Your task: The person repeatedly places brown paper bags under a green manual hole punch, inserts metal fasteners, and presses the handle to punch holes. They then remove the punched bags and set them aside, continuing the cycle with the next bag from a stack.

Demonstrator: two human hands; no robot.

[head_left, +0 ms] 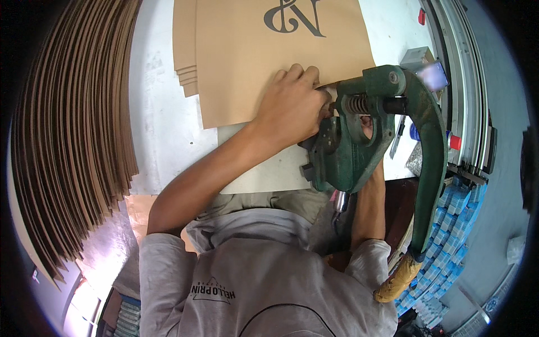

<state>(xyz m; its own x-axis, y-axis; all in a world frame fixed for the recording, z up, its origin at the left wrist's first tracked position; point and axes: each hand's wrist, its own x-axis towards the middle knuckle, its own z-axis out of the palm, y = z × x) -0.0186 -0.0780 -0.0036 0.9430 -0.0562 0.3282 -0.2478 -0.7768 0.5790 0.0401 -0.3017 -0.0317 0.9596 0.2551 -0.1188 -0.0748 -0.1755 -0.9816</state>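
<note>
A green hand-lever press (351, 151) with a coiled spring stands at the table's near edge, right of the middle. Its long curved lever ends in a tape-wrapped handle (398, 278). My left hand (297, 104) is closed, knuckles up, over the near edge of a brown paper sheet or bag (241, 73) with a dark printed motif. Its fingertips reach the press's jaw, and what they pinch is hidden. Behind the press is my right hand (366, 126), of which only a bit of the fingers shows. More brown pieces (184, 50) lie fanned under the top one's left side.
A tall row of stacked brown sheets (78, 135) fills the left side. On the right lie a cutter knife (397, 137), a red-capped can (453, 141), a small grey box (417, 58) and a red item (421, 17). Blue-wrapped bundles (449, 224) are piled below the table's right edge.
</note>
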